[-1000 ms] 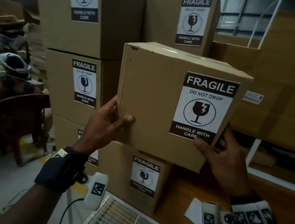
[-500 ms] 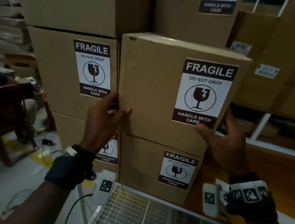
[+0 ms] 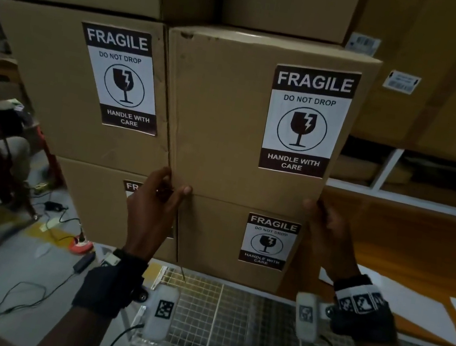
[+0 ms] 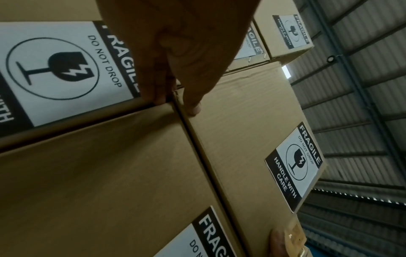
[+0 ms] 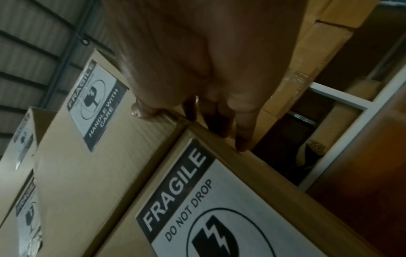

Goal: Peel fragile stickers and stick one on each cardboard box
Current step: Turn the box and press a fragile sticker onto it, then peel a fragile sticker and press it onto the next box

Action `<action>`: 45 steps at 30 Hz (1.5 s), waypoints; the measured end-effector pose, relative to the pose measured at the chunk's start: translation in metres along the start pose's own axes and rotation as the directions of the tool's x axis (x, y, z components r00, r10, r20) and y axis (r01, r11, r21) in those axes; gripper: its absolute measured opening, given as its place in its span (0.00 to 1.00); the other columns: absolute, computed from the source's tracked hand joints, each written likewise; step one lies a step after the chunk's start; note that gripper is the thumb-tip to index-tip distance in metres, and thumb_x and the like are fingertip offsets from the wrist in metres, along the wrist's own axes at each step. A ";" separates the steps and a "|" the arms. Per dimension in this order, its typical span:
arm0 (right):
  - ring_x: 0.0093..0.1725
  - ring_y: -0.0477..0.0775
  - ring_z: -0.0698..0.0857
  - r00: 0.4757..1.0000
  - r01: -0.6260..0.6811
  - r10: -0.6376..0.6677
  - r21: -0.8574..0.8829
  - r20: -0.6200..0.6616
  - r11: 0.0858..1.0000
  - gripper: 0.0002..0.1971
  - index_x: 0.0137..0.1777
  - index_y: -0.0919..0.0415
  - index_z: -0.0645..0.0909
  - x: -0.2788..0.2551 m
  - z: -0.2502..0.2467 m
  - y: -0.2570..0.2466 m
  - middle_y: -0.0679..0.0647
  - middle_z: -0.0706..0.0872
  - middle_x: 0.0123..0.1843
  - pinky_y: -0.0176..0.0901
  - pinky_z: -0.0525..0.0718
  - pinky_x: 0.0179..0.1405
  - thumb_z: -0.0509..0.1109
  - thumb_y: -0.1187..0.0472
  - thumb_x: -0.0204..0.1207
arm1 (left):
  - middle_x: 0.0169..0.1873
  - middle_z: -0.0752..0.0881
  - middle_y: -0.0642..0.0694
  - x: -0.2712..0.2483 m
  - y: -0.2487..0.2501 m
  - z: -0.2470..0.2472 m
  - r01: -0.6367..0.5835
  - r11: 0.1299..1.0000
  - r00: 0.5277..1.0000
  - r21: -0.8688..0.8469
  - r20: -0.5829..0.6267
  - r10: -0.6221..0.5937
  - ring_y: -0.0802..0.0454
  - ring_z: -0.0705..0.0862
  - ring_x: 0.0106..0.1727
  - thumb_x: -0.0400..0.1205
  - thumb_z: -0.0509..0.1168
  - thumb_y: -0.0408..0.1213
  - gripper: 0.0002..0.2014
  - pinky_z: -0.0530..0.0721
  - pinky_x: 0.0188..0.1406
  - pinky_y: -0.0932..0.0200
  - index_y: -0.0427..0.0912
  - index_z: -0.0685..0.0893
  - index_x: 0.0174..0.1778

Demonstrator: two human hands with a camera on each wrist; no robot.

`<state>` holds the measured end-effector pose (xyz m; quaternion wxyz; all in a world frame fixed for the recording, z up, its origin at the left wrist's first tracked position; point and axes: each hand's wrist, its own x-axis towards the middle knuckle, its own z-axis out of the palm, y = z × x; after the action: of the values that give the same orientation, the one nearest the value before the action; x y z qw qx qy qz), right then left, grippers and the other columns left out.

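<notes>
Head view shows the left hand (image 3: 155, 206) and right hand (image 3: 328, 235) gripping the brown, fragile-stickered cardboard box (image 3: 224, 117) at its 7 and 5 o'clock corners atop the stack; seat it squarely before letting go.

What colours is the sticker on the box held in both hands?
White with black bands and black print, on the sticker; clearest in the head view.

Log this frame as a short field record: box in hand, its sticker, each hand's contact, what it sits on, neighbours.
box in hand: cardboard box, upright, at the stack
sticker: fragile sticker on its front, right side
left hand: grips the lower left corner, thumb on the front
right hand: holds the lower right corner
beneath: lower box, stickered, bottom edge meeting its top
left neighbour: stickered box
</notes>
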<state>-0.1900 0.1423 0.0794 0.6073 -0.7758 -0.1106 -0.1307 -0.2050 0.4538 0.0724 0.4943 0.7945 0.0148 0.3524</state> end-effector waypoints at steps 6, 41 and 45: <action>0.57 0.40 0.89 1.000 -0.028 0.027 -0.030 -0.014 0.999 0.16 0.73 0.38 0.75 -0.001 0.001 0.001 0.34 0.90 0.56 0.47 0.89 0.57 0.60 0.44 0.86 | 0.40 0.86 0.62 -0.002 0.004 0.003 0.015 0.998 1.000 -0.057 -0.012 -0.015 0.78 0.84 0.43 0.78 0.79 0.39 0.16 0.77 0.43 0.82 0.48 0.85 0.60; 0.55 0.53 0.87 0.849 -0.335 -0.121 -0.700 -0.515 0.630 0.23 0.63 0.58 0.86 -0.256 -0.333 0.103 0.54 0.90 0.58 0.46 0.85 0.51 0.58 0.44 0.84 | 0.61 0.89 0.47 -0.321 0.220 0.314 -0.388 0.913 0.593 -0.131 0.722 0.355 0.52 0.87 0.58 0.85 0.65 0.53 0.20 0.83 0.54 0.60 0.46 0.84 0.68; 0.55 0.53 0.87 0.820 -0.366 -0.155 -0.712 -0.551 0.599 0.22 0.63 0.58 0.86 -0.267 -0.388 0.110 0.54 0.90 0.57 0.45 0.84 0.50 0.59 0.45 0.84 | 0.59 0.89 0.45 -0.343 0.260 0.359 -0.418 0.889 0.543 -0.185 0.734 0.408 0.50 0.87 0.57 0.84 0.62 0.54 0.21 0.88 0.53 0.53 0.45 0.84 0.68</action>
<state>-0.4309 -0.2638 -0.0230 0.2095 -0.8931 0.1911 -0.3492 -0.3407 -0.0846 -0.0024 0.3525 0.8511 -0.3773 0.0950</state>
